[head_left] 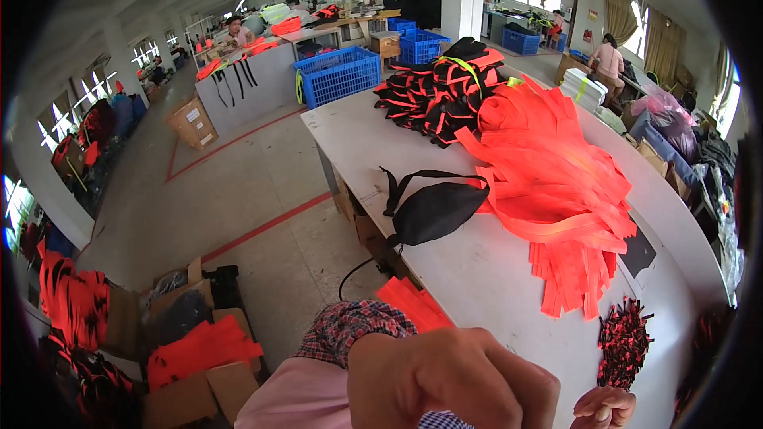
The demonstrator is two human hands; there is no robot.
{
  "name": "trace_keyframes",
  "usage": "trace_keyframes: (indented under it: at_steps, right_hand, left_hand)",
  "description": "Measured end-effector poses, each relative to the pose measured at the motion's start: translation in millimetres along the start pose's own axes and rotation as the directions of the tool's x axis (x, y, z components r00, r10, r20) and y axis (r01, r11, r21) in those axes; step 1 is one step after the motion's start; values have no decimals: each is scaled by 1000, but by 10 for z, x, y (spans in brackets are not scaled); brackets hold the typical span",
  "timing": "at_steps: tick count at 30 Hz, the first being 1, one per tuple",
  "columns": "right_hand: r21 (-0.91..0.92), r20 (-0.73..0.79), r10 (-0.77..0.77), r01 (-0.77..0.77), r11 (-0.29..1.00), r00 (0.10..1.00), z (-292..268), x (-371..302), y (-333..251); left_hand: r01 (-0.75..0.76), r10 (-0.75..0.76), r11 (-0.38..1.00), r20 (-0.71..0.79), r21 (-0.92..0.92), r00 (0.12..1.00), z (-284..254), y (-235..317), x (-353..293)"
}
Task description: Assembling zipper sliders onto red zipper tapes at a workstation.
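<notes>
My left hand (pixel 453 377), below a plaid cuff (pixel 358 326), is large at the lower edge. Its fingers are curled down and closed; whatever they may hold is hidden. My right hand (pixel 606 408) is closed in a pinch at the bottom right, partly cut off, and I cannot make out anything in it. Just beyond it on the white table (pixel 477 294) lies a pile of small black-and-red strap pieces (pixel 625 343). Farther up the table spreads a heap of bright orange-red fabric strips (pixel 548 167).
A black pouch with a strap (pixel 439 210) lies at the table's left edge, and bundled black-and-orange straps (pixel 437 91) at its far end. Blue crates (pixel 342 78) stand beyond. Open cartons (pixel 187 393) sit on the floor at left. Other people work farther off.
</notes>
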State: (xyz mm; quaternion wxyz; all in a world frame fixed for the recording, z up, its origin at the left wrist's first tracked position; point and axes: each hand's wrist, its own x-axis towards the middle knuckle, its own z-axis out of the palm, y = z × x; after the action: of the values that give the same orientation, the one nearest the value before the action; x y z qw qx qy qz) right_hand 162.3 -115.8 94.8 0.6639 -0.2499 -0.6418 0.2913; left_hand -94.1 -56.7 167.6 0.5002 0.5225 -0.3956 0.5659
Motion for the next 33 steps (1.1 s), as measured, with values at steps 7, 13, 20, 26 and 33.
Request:
trace_keyframes:
  at_steps: [7,13,20,26,33]
  right_hand:
    - [18,-8,59,-59,998,998,2,-19,76]
    - [17,-44,78,-78,997,996,-24,-51,150]
    - [28,-74,104,-103,994,992,-67,-104,164]
    - [18,-89,111,-110,994,990,-104,-151,141]
    - [-73,-158,142,-155,985,977,-104,-203,46]
  left_hand:
    - [-68,62,994,65,90,996,-115,101,-47]
    - [-170,171,984,-12,57,985,-54,1,-6]
    - [22,-25,998,-55,-53,998,-27,142,-23]
    - [-247,264,961,-153,123,952,-10,-129,-88]
    - [111,-101,682,-57,723,993,-285,312,-112]
